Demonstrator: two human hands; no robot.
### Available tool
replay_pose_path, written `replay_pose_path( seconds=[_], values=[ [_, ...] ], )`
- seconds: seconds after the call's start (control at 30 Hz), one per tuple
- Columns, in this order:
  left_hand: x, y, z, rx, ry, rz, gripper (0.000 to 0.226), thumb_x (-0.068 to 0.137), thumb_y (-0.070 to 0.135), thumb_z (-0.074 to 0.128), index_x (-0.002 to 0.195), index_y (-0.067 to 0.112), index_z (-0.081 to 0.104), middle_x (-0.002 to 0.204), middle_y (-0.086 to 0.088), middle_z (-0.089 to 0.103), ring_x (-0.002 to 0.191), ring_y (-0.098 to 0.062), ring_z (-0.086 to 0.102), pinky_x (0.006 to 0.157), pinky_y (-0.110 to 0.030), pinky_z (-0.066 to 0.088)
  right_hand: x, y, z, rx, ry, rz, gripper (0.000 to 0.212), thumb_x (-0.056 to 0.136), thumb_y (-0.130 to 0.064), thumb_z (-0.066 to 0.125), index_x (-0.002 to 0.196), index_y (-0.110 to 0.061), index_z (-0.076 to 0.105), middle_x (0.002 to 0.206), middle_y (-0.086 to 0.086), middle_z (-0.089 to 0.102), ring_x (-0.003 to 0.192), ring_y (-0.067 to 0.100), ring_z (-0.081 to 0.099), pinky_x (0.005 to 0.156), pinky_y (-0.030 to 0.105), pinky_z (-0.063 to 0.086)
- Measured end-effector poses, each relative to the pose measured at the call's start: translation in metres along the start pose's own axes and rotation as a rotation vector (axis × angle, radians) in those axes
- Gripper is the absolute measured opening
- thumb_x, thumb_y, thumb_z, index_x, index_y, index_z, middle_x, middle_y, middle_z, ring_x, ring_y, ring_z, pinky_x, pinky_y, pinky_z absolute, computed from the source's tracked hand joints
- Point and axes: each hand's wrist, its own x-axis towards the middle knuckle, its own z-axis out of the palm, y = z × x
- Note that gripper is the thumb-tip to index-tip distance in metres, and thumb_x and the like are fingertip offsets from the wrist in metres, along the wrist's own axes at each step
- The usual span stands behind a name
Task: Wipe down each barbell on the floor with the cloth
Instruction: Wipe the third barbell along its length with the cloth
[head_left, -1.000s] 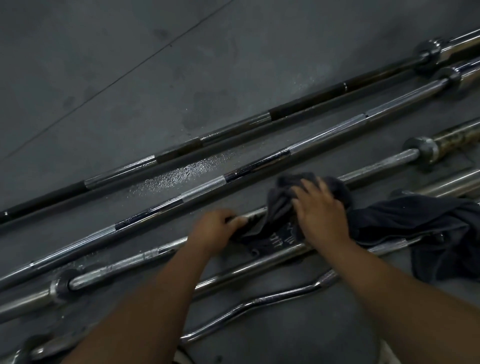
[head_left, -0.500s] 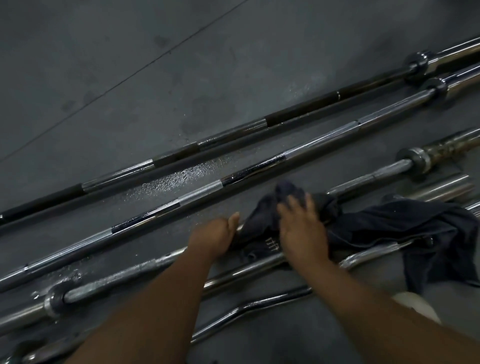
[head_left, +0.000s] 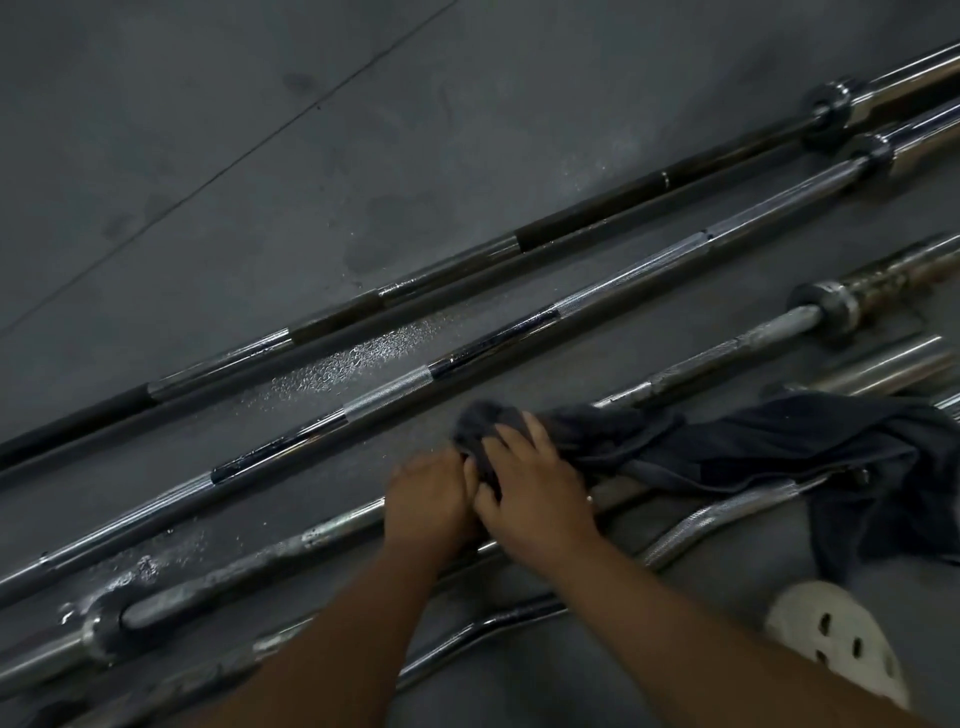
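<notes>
A grey concrete floor (head_left: 260, 130) fills the view, with a thin seam running from 12 o'clock down to 9 o'clock and a wet patch (head_left: 353, 364) glistening near the centre. Several bars lie side by side on it, all slanting from 8 o'clock up to 2 o'clock. The far barbell (head_left: 587, 228) is black and chrome, and the second barbell (head_left: 654, 260), just beside it, is knurled chrome. The third barbell (head_left: 322, 535), duller and spotted, passes under both hands at the centre.

A dark cloth (head_left: 779, 441) is draped across this third barbell and trails away toward 3 o'clock, over a curl bar (head_left: 717, 519). The right hand (head_left: 540, 483) lies on the cloth's bunched end, its fingers (head_left: 527, 431) fairly straight and spread, pressing the fabric onto the bar. The left hand (head_left: 431, 499) touches it on the 9 o'clock side, fingers (head_left: 457, 467) curled over the third barbell at the cloth's edge. Whether they also catch the fabric cannot be told. A white perforated shoe (head_left: 836, 639) shows at 4 o'clock.
</notes>
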Motion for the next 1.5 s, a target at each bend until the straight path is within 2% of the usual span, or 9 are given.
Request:
replay_pose_path(
  seconds=[0.27,0.47,0.67,0.8,0.97,1.1,1.23,1.37,1.5],
  values=[
    [0.028,-0.002,-0.015,0.014,-0.241,-0.099,0.028,0.101,0.033,0.032,0.106,0.02,0.056,0.115,-0.013,0.062,0.102,-0.033,0.06,0.081,-0.037,0.048,0.015,0.088,-0.042,-0.12,0.151,0.258,0.032,0.093,-0.028,0.045,0.119,-0.022,0.063,0.14,0.001,0.052,0.14,0.033,0.035,0.097,0.048,0.046],
    [0.026,0.001,-0.013,-0.062,-0.137,-0.275,0.04,0.101,0.037,0.029,0.098,0.018,0.064,0.11,-0.015,0.068,0.102,-0.032,0.063,0.078,-0.035,0.044,-0.008,0.029,-0.009,-0.056,-0.032,-0.183,0.054,0.084,-0.022,0.028,0.128,-0.031,0.058,0.148,-0.009,0.047,0.143,0.025,0.036,0.084,0.042,0.058],
    [0.038,-0.008,-0.008,-0.163,-0.194,-0.306,0.038,0.095,0.038,0.031,0.087,0.015,0.061,0.106,-0.016,0.066,0.095,-0.033,0.061,0.078,-0.037,0.049,0.006,0.062,-0.042,0.062,0.053,0.155,0.052,0.084,0.0,0.049,0.129,-0.023,0.058,0.151,-0.006,0.043,0.149,0.027,0.018,0.116,0.038,0.034],
    [0.041,-0.005,-0.013,-0.109,-0.204,-0.313,0.039,0.102,0.036,0.033,0.102,0.014,0.066,0.113,-0.015,0.066,0.105,-0.033,0.063,0.086,-0.038,0.05,0.001,0.024,-0.023,0.063,-0.155,-0.133,0.061,0.09,-0.004,0.051,0.143,-0.034,0.042,0.159,-0.014,0.027,0.151,0.02,0.01,0.11,0.04,0.04],
    [0.002,-0.005,-0.005,-0.008,0.019,-0.169,0.042,0.101,0.053,0.026,0.094,0.023,0.055,0.088,-0.006,0.067,0.085,-0.031,0.063,0.07,-0.038,0.046,0.009,0.08,-0.052,0.069,0.087,0.151,0.051,0.079,-0.001,0.062,0.123,-0.027,0.057,0.144,-0.009,0.046,0.144,0.017,0.028,0.105,0.042,0.045],
    [0.003,-0.015,-0.003,0.031,-0.119,-0.101,0.032,0.099,0.045,0.032,0.105,0.022,0.054,0.089,-0.011,0.067,0.08,-0.035,0.066,0.066,-0.038,0.052,0.001,-0.001,-0.021,0.086,-0.09,0.033,0.051,0.09,-0.004,0.052,0.138,-0.023,0.048,0.154,-0.007,0.036,0.151,0.025,0.011,0.108,0.044,0.042],
    [0.035,-0.021,-0.016,-0.122,-0.36,-0.174,0.037,0.106,0.029,0.027,0.125,0.011,0.052,0.127,-0.019,0.058,0.113,-0.035,0.057,0.092,-0.038,0.046,0.0,0.029,-0.027,0.008,-0.151,-0.111,0.063,0.094,-0.003,0.042,0.15,-0.03,0.033,0.162,-0.01,0.022,0.152,0.017,0.008,0.111,0.041,0.04],
    [0.018,-0.006,-0.012,0.052,-0.162,-0.238,0.036,0.104,0.039,0.026,0.109,0.019,0.056,0.11,-0.013,0.066,0.102,-0.034,0.063,0.083,-0.038,0.048,0.006,0.092,-0.059,-0.024,0.09,0.231,0.054,0.083,-0.002,0.057,0.133,-0.022,0.053,0.151,-0.005,0.039,0.149,0.023,0.018,0.109,0.041,0.041],
    [0.016,0.002,-0.009,-0.053,-0.195,-0.291,0.041,0.106,0.039,0.023,0.114,0.017,0.056,0.111,-0.014,0.068,0.102,-0.033,0.064,0.086,-0.039,0.051,-0.004,0.005,-0.012,-0.003,0.05,-0.044,0.05,0.077,0.005,0.056,0.122,-0.016,0.062,0.136,0.005,0.057,0.135,0.036,0.046,0.085,0.041,0.058]
  ],
)
